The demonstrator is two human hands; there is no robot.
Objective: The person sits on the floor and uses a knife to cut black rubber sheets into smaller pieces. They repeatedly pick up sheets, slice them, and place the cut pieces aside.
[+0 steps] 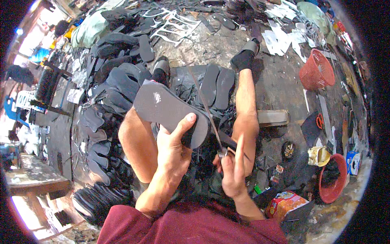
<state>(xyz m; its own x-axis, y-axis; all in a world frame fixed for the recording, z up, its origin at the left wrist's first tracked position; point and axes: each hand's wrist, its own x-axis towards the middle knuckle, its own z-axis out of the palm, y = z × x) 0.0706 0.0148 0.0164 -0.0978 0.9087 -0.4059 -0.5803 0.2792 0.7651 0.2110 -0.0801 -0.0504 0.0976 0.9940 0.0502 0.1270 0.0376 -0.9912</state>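
My left hand [174,153] is closed on a dark grey shoe sole [168,106], thumb on its upper face and fingers hidden beneath. The sole is held tilted above my lap, with a small white mark near its far end. In my right hand [233,177] is a knife with a long thin blade [206,106], pointing away and slightly left. The blade lies close along the sole's right edge; I cannot tell whether they touch. Beyond it, two dark soles [217,86] lie side by side between my feet.
Heaped dark soles [122,79] cover the floor on my left, with a stacked row [97,203] nearer me. At right are a red basket [316,71], orange-handled scissors [319,120], a red bowl [340,189] and a colourful carton [284,205]. White cut-out scrap [174,24] lies ahead.
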